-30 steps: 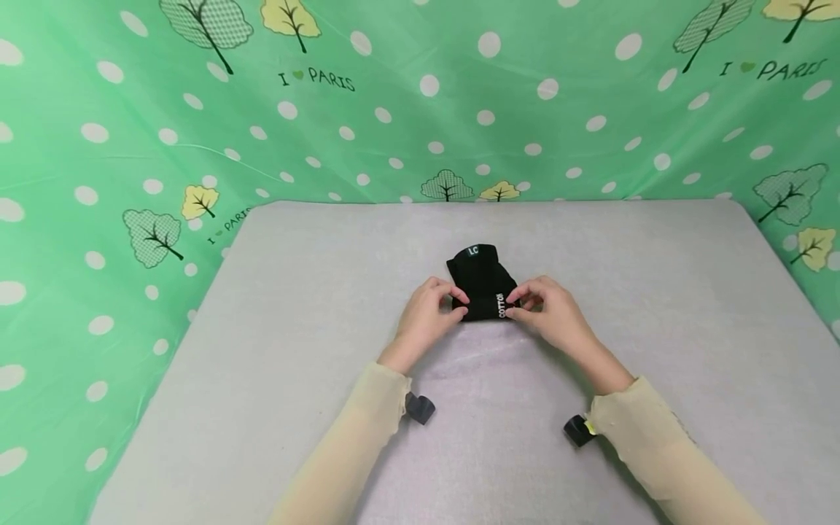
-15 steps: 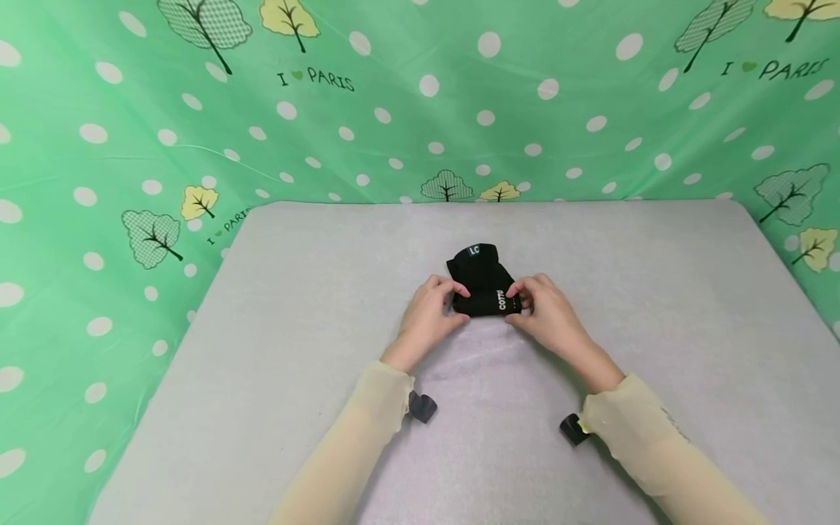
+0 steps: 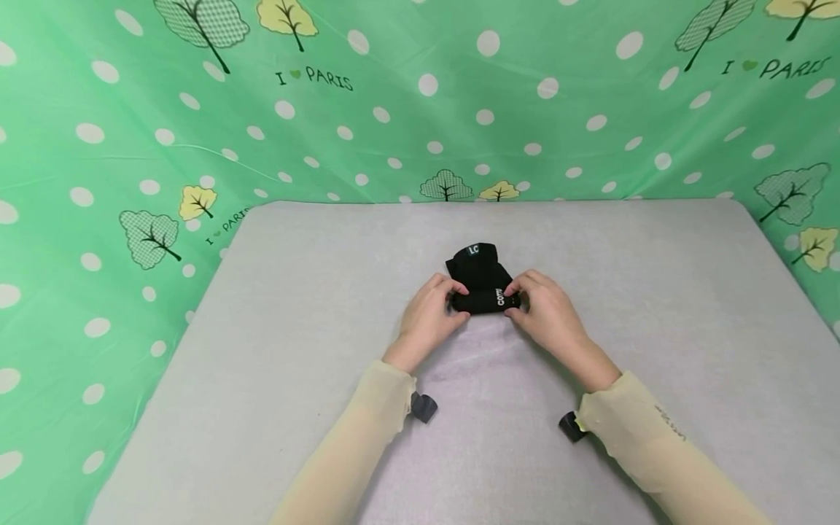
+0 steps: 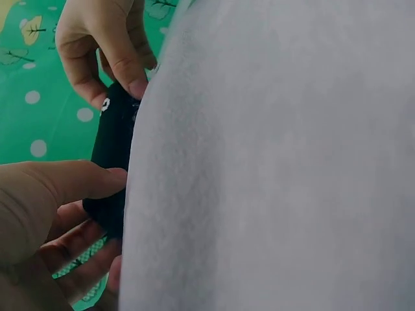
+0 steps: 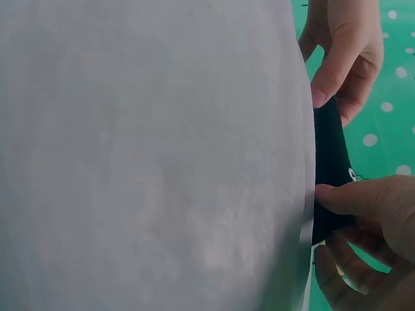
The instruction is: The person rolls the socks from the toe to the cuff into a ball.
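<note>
A black sock point(image 3: 477, 271), or a pair laid together, lies on the table with a small "LC" mark at its far end. Its near end is a thick roll across the front, with part of a white word showing at the right. My left hand point(image 3: 426, 317) pinches the roll's left end between thumb and fingers. At the other end, my right hand point(image 3: 550, 312) grips it the same way. In the left wrist view, the left thumb point(image 4: 107, 183) presses the dark fabric point(image 4: 111, 149). The right wrist view shows the right thumb point(image 5: 337, 197) on it too.
A grey cloth-covered table point(image 3: 295, 313) spreads around the hands. Behind it and on the left hangs a green curtain point(image 3: 387, 87) with white dots and printed trees. Dark devices point(image 3: 424, 407) are strapped at both wrists, beside cream sleeves point(image 3: 357, 437).
Both hands have rolled the sock's near end slightly away from the person. The front band has become narrower and rounder, and less of the white lettering shows. The far end has stayed in place.
</note>
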### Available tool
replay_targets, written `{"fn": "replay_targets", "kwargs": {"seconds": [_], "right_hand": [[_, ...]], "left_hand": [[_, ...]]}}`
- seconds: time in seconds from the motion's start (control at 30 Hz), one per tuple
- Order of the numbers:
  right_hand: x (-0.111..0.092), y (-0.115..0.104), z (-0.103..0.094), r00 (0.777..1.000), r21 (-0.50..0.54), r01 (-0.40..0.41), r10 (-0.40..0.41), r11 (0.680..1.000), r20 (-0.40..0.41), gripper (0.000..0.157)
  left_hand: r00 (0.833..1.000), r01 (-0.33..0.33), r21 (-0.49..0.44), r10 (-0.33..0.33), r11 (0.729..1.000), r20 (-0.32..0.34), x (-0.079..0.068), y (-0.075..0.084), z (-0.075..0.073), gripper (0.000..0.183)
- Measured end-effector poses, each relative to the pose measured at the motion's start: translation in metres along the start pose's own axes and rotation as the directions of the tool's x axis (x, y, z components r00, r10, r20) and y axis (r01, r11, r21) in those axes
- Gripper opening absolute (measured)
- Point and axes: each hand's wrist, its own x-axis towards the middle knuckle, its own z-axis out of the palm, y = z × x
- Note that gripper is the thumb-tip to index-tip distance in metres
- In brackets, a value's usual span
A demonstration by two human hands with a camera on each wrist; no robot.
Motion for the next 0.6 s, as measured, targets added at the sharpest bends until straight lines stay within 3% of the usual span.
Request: {"fn": "replay_targets", "kwargs": {"seconds": [0.23, 0.6], "right_hand": [[0.001, 0.0029, -0.0023, 1.0, -0.018, 0.021, -0.021, 1.0, 0.005, 0.022], [-0.0053, 0.0017, -0.0055, 1.0, 0.099, 0.013, -0.014, 0.995, 0.014, 0.017]], "left_hand": [[0.999, -0.025, -0.004, 0.025, 1.0, -0.026, -0.0013, 0.0005, -0.0013, 0.028], [0.999, -0.048, -0.101, 0.046, 0.994, -0.02, -0.0046, -0.0027, -0.0047, 0.025]]}}
